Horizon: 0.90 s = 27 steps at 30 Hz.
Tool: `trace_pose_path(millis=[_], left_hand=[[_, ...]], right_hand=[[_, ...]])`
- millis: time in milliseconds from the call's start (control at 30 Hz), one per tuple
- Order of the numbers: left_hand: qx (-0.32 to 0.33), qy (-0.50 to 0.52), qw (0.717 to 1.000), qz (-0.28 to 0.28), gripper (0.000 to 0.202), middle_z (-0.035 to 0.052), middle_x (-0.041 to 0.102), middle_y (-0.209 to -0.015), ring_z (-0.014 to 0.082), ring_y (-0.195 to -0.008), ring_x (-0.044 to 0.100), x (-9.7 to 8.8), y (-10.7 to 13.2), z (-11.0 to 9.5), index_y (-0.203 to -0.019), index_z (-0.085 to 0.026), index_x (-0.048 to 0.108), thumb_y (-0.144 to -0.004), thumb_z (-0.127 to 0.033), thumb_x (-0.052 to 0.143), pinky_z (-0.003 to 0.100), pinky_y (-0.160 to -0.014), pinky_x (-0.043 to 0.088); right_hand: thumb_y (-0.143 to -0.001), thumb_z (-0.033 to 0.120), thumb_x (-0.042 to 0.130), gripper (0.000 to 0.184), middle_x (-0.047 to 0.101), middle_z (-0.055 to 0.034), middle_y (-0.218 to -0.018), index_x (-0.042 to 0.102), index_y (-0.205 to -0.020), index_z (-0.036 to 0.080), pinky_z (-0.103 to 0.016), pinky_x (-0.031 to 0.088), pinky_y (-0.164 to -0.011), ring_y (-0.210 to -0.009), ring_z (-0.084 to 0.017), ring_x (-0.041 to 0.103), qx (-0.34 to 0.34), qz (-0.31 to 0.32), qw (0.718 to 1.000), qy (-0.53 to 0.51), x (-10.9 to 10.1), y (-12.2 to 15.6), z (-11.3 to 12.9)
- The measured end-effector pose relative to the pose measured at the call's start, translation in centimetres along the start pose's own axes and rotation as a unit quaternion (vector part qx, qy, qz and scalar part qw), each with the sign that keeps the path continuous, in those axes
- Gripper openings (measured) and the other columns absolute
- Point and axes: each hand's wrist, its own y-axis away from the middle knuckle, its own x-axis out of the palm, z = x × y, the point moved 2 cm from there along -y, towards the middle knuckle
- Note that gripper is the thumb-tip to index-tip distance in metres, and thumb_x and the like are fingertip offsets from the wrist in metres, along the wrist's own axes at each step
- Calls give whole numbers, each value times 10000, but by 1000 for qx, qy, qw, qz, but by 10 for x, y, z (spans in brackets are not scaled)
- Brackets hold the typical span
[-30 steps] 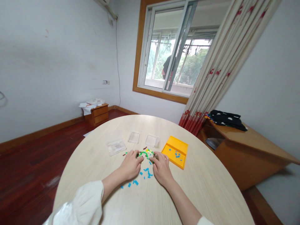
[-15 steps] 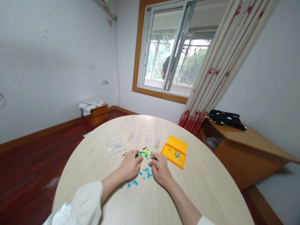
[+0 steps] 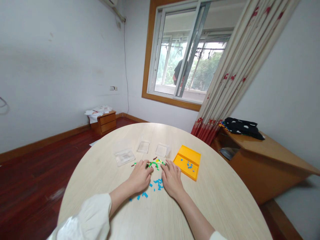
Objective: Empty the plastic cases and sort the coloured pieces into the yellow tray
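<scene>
My left hand (image 3: 140, 176) rests on the table at the left edge of a pile of small green, yellow and brown toy bricks (image 3: 157, 163). Its fingers are curved and its thumb stands apart; no held piece shows. On the pile's right side lies my right hand (image 3: 172, 178), palm down with fingers loosely spread, its fingertips close to the bricks. Loose blue bricks (image 3: 158, 182) are scattered between the two hands and down toward my left wrist. More blue bricks (image 3: 190, 165) sit inside an open yellow plastic case (image 3: 188, 152) to the right. Pieces under the fingers are hidden.
Beyond the pile stand clear plastic boxes: one at left (image 3: 125, 157), one in the middle (image 3: 143, 146), one farther right (image 3: 162, 150). All rest on a round pale wooden table (image 3: 212, 200). A wooden desk (image 3: 270, 153) with dark cloth stands at right. Someone is outside the window (image 3: 177, 71).
My right hand has moved slightly up and forward, its thumb and fingers shifting from the blue bricks toward the green ones. The left hand stays nearly in place.
</scene>
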Motion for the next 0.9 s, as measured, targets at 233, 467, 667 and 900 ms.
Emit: trace_pose_path(millis=[233, 467, 667, 900], left_hand=[[-13, -3, 1000, 14, 292, 88, 475, -1180, 251, -1041, 425, -2, 0, -1, -1005, -224, 628, -810, -158, 421, 405, -915, 354], [-17, -4, 1000, 17, 307, 85, 474, -1170, 252, -1028, 427, -5, 1, -2, -1026, -230, 622, -809, -156, 417, 404, -905, 358], [-17, 0, 1000, 18, 295, 84, 470, -1173, 250, -1032, 424, -5, 0, -3, -1001, -227, 622, -807, -147, 415, 404, -904, 353], [-15, -2, 1000, 4, 291, 85, 487, -1141, 246, -1011, 432, -5, 0, -3, -982, -218, 631, -804, -142, 414, 398, -890, 360]], right_hand=[[-830, 115, 401, 298, 500, -98, -1256, 628, -995, 217, -476, 262, -1004, -1193, -233, 399, -38, -25, 997, -58, -4, 1, -2], [-758, 71, 410, 257, 548, -67, -1177, 629, -719, 199, -450, 261, -990, -1155, -222, 423, -80, -24, 988, -128, -11, 5, 0], [-825, 130, 374, 342, 492, -90, -1262, 623, -1041, 221, -468, 268, -1002, -1209, -228, 389, -9, -1, 994, -104, -10, -4, -1], [-875, 245, 419, 347, 376, -67, -1398, 568, -1183, 298, -517, 173, -1057, -1315, -255, 268, 0, 58, 998, -34, -5, -13, 5]])
